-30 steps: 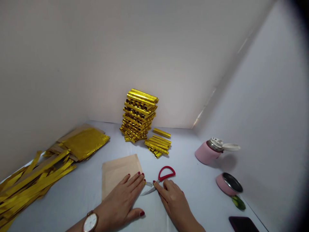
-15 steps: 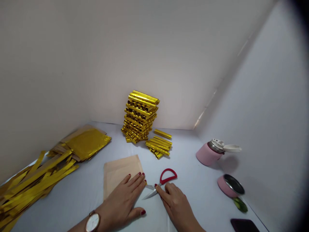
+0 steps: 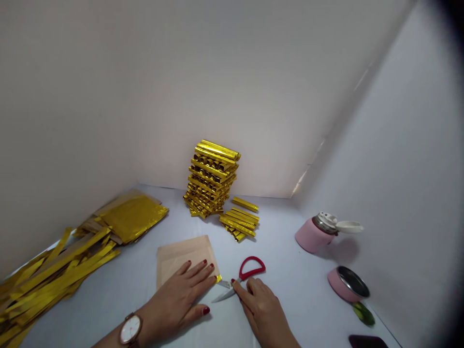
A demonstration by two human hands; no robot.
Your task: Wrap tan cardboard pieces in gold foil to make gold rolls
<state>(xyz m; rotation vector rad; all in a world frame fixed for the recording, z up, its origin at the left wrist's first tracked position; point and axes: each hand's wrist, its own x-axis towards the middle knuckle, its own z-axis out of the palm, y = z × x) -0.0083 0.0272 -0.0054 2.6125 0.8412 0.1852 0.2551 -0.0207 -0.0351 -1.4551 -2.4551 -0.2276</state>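
My left hand (image 3: 186, 295) lies flat, fingers spread, on a tan paper sheet (image 3: 181, 251). A small gold fold (image 3: 218, 279) shows at the sheet's right corner, beside my fingertips. My right hand (image 3: 259, 302) is closed around the scissors (image 3: 252, 270), near their pivot. One red handle loop sticks up past the fingers, while the other is hidden under the hand. The scissor blades are apart and point left, with the upper blade's tip close to the gold fold.
Behind stands a stack of folded gold paper tubes (image 3: 212, 179), with a small pile of gold strips (image 3: 241, 222) beside it. Gold sheets (image 3: 132, 217) and long cut strips (image 3: 61, 275) lie left. To the right are a pink flask (image 3: 313, 235), a pink cup (image 3: 342, 285), a green object (image 3: 363, 314) and a dark phone-like slab (image 3: 368, 341).
My left hand has slid slightly left, with its fingers more spread, uncovering more of the gold fold. The scissors have shifted a little left, and the view has tilted slightly.
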